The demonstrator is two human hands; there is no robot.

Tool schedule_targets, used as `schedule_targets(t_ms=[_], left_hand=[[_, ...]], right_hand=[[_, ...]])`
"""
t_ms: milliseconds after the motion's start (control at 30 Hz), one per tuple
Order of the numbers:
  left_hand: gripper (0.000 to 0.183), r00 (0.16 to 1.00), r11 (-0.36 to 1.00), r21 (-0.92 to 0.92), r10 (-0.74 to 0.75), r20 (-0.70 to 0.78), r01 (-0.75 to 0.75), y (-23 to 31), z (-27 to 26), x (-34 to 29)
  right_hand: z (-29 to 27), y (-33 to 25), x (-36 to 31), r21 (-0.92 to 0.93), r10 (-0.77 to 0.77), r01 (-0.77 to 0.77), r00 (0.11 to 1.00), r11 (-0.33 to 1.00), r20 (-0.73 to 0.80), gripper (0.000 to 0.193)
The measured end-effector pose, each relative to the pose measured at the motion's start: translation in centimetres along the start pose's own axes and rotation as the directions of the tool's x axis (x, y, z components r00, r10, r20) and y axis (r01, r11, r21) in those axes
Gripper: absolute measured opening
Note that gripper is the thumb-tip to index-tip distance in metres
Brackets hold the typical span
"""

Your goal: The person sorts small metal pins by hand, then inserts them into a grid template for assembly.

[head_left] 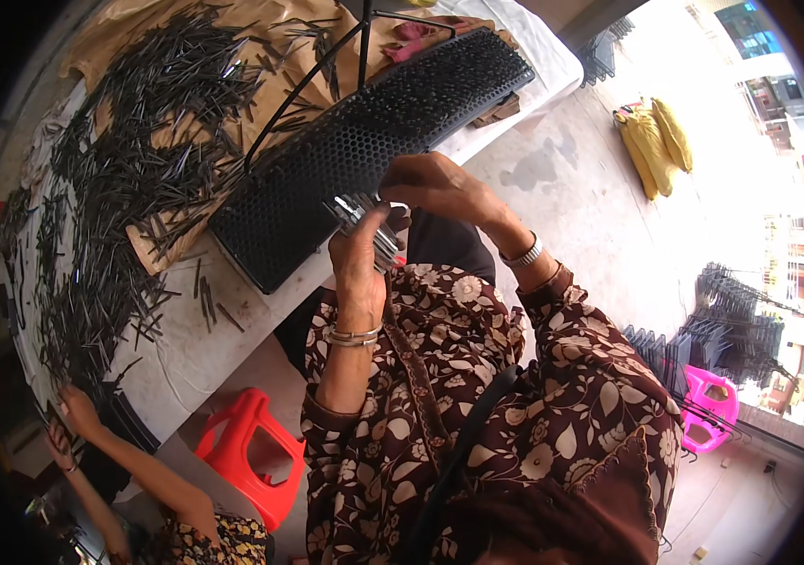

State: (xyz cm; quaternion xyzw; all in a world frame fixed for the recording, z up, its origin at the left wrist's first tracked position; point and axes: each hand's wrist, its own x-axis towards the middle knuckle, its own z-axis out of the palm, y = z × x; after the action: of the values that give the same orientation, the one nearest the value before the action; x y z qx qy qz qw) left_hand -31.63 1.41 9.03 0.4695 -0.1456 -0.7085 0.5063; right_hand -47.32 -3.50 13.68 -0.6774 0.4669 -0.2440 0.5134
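My left hand [361,252] is closed around a bundle of thin, shiny dark strips [357,209], held upright in front of my body at the table's edge. My right hand [442,188] is just above and beside the bundle, its fingers curled down and pressed together; what they pinch, if anything, is hidden. Beyond my hands lies a long black perforated panel [317,188] with round holes. Its far part [458,75] is thick with small upright pieces, while holes show bare in the nearer part. Thin black rods [303,89] rise over it.
Loose dark strips [138,179] cover brown paper [152,250] and the white table cover [190,363]. A co-worker's hand [80,412] reaches among them. A red stool [251,452], yellow sacks [651,146], a pink stool [708,405] and black wire racks [731,325] stand around.
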Motion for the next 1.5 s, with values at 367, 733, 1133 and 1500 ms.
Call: schedule_targets(t_ms=[367, 733, 1133, 1500], left_hand=[[0.023, 0.986, 0.974, -0.171, -0.136, 0.094, 0.151, 1.3, -0.4, -0.1], [0.022, 0.990, 0.988, -0.079, -0.127, 0.059, 0.131, 1.4, -0.1, -0.4], [0.020, 0.998, 0.997, -0.050, -0.060, 0.019, 0.061, 2.0, -0.4, -0.9], [0.019, 1.000, 1.000, -0.012, -0.023, 0.001, 0.023, 2.3, 0.0, -1.2]], right_hand=[[-0.2, 0.4, 3.5, -0.123, -0.210, 0.171, 0.840, 0.978, -0.501, 0.011], [0.1, 4.1, 8.7, -0.401, -0.423, 0.223, 0.739, 0.888, -0.525, 0.008], [0.8, 3.2, 8.4, -0.696, -0.472, -0.007, 0.730, 0.718, -0.494, 0.016], [0.6, 2.5, 6.2, -0.589, -0.401, 0.060, 0.787, 0.806, -0.468, 0.032]])
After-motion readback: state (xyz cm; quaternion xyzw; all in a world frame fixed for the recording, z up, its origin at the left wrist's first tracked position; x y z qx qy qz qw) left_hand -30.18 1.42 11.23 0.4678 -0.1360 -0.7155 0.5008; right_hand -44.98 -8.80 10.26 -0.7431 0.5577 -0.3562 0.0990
